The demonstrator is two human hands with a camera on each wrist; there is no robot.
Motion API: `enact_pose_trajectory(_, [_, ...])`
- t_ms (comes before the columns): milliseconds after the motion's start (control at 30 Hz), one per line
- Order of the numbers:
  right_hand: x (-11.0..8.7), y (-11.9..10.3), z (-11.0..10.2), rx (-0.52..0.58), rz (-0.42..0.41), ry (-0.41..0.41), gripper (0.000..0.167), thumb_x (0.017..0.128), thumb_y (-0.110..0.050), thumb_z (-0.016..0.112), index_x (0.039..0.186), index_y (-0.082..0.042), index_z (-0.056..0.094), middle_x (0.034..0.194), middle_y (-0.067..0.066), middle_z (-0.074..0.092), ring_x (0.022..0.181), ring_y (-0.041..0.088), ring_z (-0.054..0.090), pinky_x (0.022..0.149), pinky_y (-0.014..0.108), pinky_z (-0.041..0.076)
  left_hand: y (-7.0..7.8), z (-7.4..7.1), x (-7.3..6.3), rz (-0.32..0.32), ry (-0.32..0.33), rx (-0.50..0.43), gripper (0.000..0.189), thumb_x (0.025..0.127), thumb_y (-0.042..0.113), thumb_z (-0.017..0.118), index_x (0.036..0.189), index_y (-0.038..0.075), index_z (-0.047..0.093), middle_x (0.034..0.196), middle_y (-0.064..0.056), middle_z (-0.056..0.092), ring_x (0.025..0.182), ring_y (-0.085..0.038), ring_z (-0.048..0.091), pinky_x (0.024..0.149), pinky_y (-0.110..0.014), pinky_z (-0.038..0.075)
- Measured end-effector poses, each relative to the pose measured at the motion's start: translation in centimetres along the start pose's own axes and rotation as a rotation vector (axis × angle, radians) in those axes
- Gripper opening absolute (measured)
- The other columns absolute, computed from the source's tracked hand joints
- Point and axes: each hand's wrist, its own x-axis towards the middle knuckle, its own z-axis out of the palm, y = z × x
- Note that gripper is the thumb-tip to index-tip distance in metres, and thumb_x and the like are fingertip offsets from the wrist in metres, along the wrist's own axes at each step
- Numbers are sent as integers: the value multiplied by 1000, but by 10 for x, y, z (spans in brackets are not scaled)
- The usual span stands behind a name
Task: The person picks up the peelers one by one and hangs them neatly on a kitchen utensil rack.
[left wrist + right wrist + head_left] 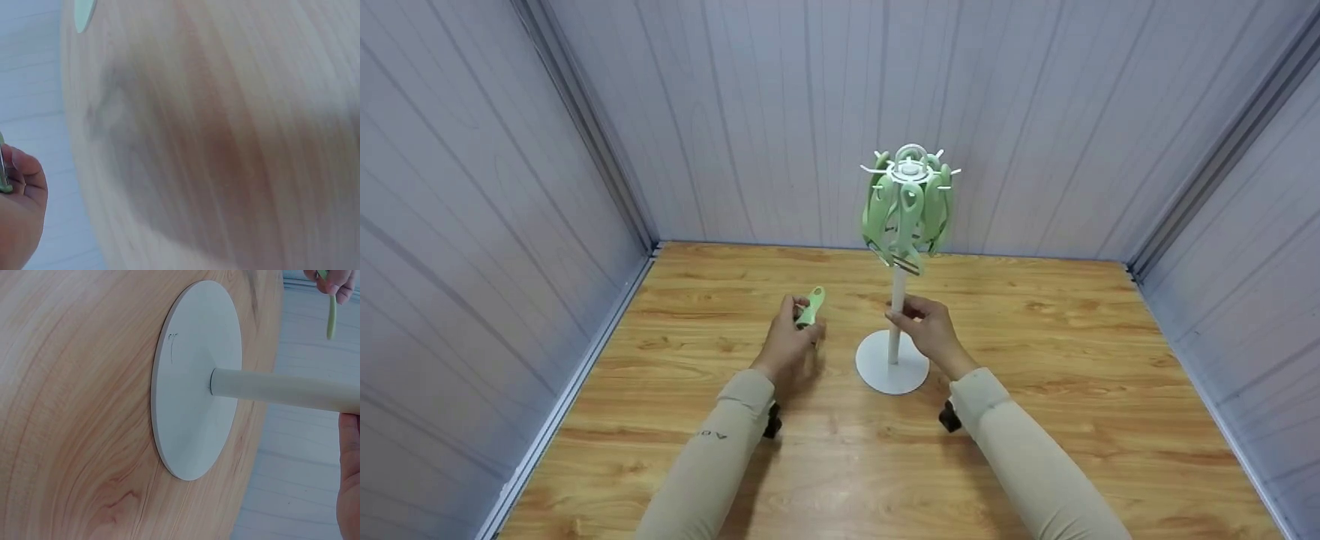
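Observation:
My left hand (789, 341) holds a light green peeler (813, 306) above the table, its holed handle pointing away from me. The fingers hide part of its head; the left wrist view catches only a sliver at the edge. With thumb and fingers, my right hand (936, 330) grips the white pole (898, 288) of an upright stand. The pole rises from a round white base (197, 433) lying flat on the table. Around the stand's top, several similar green peelers (911, 206) hang by their handle holes from white hooks (871, 169), heads down.
The wood-grain table (1050, 450) is bounded by pale panelled walls (780, 112) at the back and both sides. Black wrist devices (950, 417) sit under the cuffs. A green tip (84, 14) shows at the top of the left wrist view.

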Motion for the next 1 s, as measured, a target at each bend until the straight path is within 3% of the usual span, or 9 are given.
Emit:
enact_pose_trajectory(133, [1, 0, 0, -2, 3, 1, 18, 100, -11, 80, 113, 0, 82, 92, 2, 78, 83, 11, 65, 80, 26, 54, 6, -4, 1, 24, 17, 6, 54, 107, 12, 70, 155, 8, 46, 112, -12, 57, 91, -20, 62, 75, -28, 55])
enact_pose_trajectory(233, [1, -1, 0, -8, 12, -2, 18, 100, -11, 80, 114, 0, 82, 92, 1, 78, 84, 11, 65, 80, 26, 53, 11, -6, 1, 60, 36, -4, 53, 107, 13, 70, 156, 5, 49, 107, -11, 58, 82, -18, 63, 68, -27, 56])
enact_pose_trajectory(467, [1, 1, 0, -14, 27, -2, 19, 101, -11, 79, 117, 0, 82, 90, -1, 77, 83, 12, 63, 79, 27, 52, 29, -12, 2, 128, 81, -16, 40, 108, 14, 68, 144, -1, 59, 89, -4, 59, 62, -10, 55, 54, -21, 47])
enact_pose_trajectory(767, [1, 1, 1, -6, 28, -7, 19, 101, -11, 78, 117, -1, 82, 94, 4, 78, 82, 14, 62, 77, 27, 51, 68, -25, 7, 224, 150, 44, 28, 106, 16, 72, 126, -2, 65, 93, -6, 64, 66, -10, 56, 55, -19, 48])
enact_pose_trajectory(1000, [1, 3, 0, -14, 10, 1, 21, 101, -16, 79, 116, -2, 83, 94, 5, 79, 82, 10, 63, 76, 25, 51, 96, -29, 10, 299, 144, 6, 23, 104, 12, 74, 116, -2, 62, 96, -9, 65, 68, -12, 58, 53, -20, 51])
